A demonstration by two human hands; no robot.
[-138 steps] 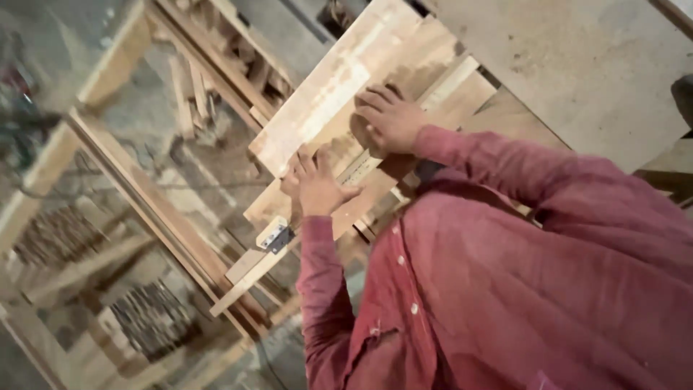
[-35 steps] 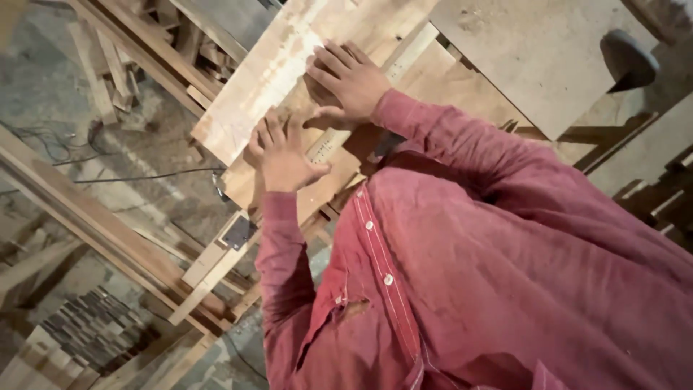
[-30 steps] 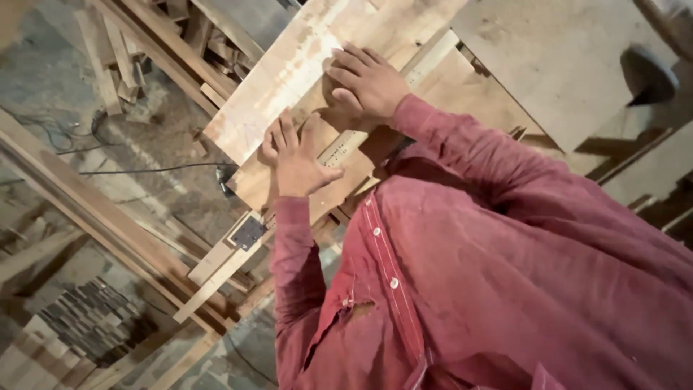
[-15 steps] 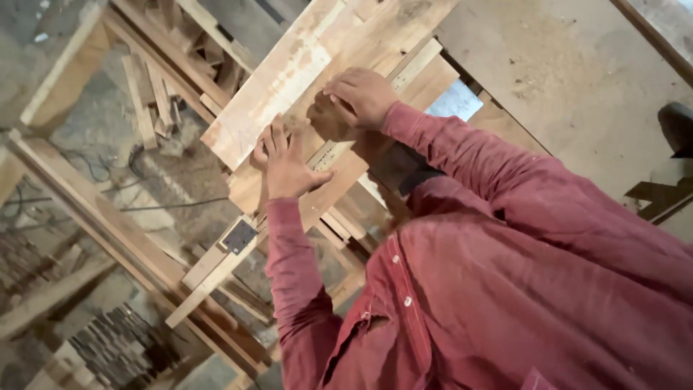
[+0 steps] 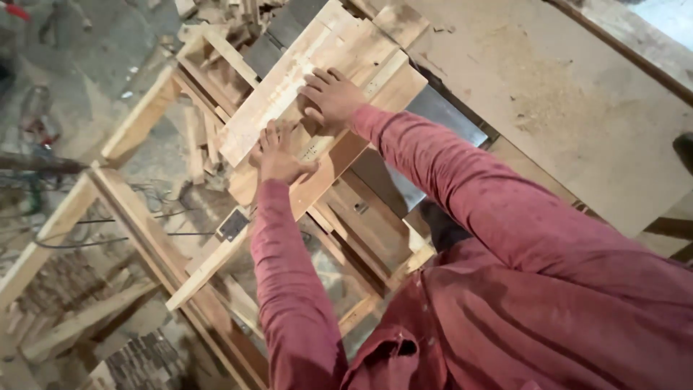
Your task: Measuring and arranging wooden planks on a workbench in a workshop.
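Note:
My left hand lies flat, fingers spread, on a pale wooden board that rests on a wooden machine table. My right hand presses palm down on the same stack of boards, a little farther along, beside a narrow wooden strip. Both arms wear red sleeves. A darker board lies under the pale one. A small dark switch box is fixed to the frame rail near my left elbow.
A large plywood sheet dusted with sawdust lies to the right. A wooden frame stands at left over a floor with cables and wood offcuts. A grey metal plate shows beside the boards.
The view has swung and pulled back. Both hands stay pressed on the boards and have shifted slightly along them; my right hand went from curled to flat.

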